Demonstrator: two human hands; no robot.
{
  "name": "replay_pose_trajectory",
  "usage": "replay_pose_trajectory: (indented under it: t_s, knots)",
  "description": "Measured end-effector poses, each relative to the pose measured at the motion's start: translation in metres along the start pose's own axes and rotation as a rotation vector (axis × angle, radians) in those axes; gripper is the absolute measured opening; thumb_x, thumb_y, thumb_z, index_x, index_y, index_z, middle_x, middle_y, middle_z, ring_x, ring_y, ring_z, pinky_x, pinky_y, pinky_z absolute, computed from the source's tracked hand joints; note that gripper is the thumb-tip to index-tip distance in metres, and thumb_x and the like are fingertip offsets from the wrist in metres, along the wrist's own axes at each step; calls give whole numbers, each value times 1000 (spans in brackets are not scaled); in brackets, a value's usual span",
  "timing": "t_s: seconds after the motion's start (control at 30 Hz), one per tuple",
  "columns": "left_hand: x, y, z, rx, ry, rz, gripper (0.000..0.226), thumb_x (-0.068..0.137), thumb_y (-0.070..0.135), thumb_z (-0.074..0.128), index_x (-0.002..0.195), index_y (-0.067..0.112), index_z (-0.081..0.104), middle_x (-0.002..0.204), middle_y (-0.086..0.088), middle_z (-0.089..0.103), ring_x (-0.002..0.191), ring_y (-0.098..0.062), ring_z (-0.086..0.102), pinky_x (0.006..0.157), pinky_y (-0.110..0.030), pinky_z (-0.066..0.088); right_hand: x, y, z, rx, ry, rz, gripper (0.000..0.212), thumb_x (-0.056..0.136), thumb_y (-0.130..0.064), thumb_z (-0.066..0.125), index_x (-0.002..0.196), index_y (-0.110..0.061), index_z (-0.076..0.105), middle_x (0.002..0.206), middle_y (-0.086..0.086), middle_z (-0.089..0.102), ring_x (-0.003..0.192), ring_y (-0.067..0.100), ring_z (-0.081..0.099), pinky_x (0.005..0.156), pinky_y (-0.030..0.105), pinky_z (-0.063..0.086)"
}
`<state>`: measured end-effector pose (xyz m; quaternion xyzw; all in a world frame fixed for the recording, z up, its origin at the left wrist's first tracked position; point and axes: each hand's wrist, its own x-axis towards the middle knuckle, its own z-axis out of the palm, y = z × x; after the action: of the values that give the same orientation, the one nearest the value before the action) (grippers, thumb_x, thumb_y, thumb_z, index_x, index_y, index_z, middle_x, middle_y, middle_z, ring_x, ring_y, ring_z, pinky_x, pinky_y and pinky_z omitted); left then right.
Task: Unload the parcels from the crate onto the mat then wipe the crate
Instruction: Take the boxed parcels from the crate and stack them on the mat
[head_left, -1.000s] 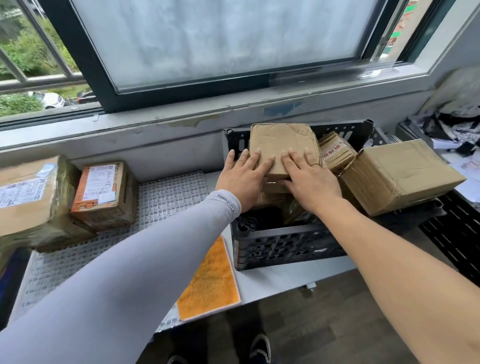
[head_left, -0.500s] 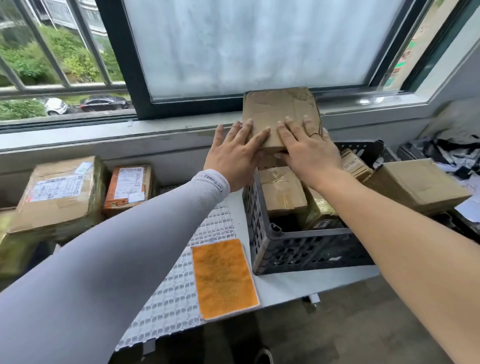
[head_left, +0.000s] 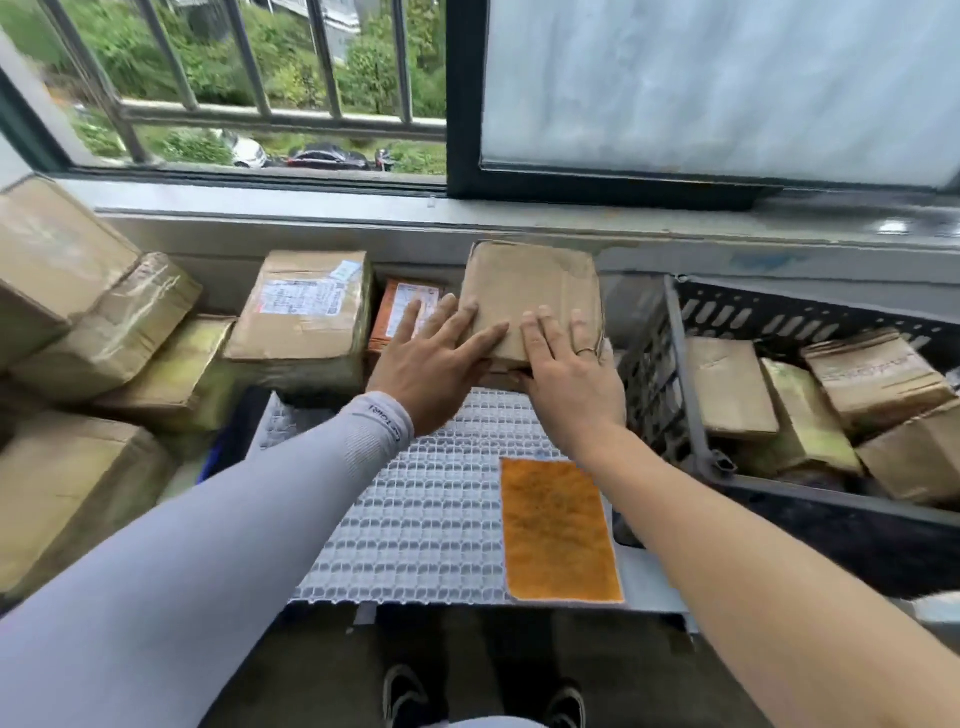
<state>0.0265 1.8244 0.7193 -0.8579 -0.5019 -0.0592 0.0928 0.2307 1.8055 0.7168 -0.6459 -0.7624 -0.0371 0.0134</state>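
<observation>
Both hands hold a flat brown parcel (head_left: 530, 291) at the far end of the white grid mat (head_left: 431, 519), just left of the dark plastic crate (head_left: 675, 395). My left hand (head_left: 431, 364) and my right hand (head_left: 566, 374) lie side by side with fingers over the parcel's near edge; the thumbs are hidden beneath it. I cannot tell whether the parcel touches the mat. Several brown parcels (head_left: 727, 384) remain inside the crate. An orange cloth (head_left: 558, 530) lies on the mat's near right part.
A labelled brown box (head_left: 306, 317) and an orange-labelled box (head_left: 402, 306) stand at the mat's far left. More cardboard boxes (head_left: 62, 499) pile up at the left. The window sill (head_left: 519, 218) runs close behind. The table edge is near my feet.
Both hands lifted the flat parcel out of the crate, carried it left and lowered it to the far end of the mat. My view swung left with it.
</observation>
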Motion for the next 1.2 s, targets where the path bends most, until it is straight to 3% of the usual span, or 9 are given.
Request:
replay_pose_trajectory:
  t_s: [0.1,0.27,0.37,0.5,0.6,0.67,0.8,0.93,1.2]
  knots:
    - [-47,-7,31,1,-55,-24,55,109,48,22,162,34,24,165,-15,34,151,-38,34,125,-61,15,-20,-35,37,-3,-43,-20,73,103,-44,56,164,-21,22,170,3,25,153,40,23,113,65,34]
    - [-110,-4,74,-49,-150,-108,57,107,41,46,161,34,28,163,-15,38,150,-37,36,123,-60,18,-53,-75,80,11,-158,-99,76,106,-42,50,166,-22,7,173,2,9,157,39,10,118,64,25]
    - [-142,-5,94,-68,-218,-142,63,103,38,58,160,33,31,162,-14,41,149,-36,40,121,-60,24,-71,-98,105,25,-213,-84,79,102,-37,59,165,-21,15,172,3,15,157,39,15,116,65,29]
    - [-179,-8,121,-137,-336,-177,57,103,37,43,157,35,26,160,-14,43,146,-38,43,119,-61,27,-87,-124,144,44,-354,-119,79,106,-40,51,166,-22,2,173,0,-2,158,39,1,122,65,13]
    - [-202,-8,139,-225,-483,-204,54,109,39,27,162,40,15,172,-8,17,157,-35,19,126,-55,10,-101,-137,163,44,-439,-137,78,109,-38,44,165,-21,-8,165,-1,-25,158,38,-10,123,64,10]
    - [-211,-7,146,-274,-474,-233,56,107,48,15,162,42,15,172,-5,14,157,-35,20,127,-55,10,-108,-140,170,74,-481,-133,76,111,-40,37,163,-21,-14,161,-3,-33,156,36,-18,124,62,8]
    - [-198,-11,146,-325,-494,-231,68,98,63,4,163,45,9,174,-2,4,159,-31,9,127,-58,6,-101,-137,157,161,-473,-112,77,105,-58,32,165,-25,-5,172,-3,-16,158,30,-16,125,61,11]
    - [-178,-13,142,-402,-477,-199,71,94,73,10,161,50,1,174,1,-4,160,-25,-2,127,-57,0,-89,-118,142,207,-460,-84,78,101,-69,32,165,-31,8,173,-5,-10,159,22,-8,127,54,9]
    - [-133,-8,131,-891,-335,-621,66,103,52,51,161,46,21,174,2,2,158,-24,15,125,-43,22,-56,-93,134,280,-485,153,77,103,-60,41,166,-29,9,173,5,0,159,30,9,124,47,24]
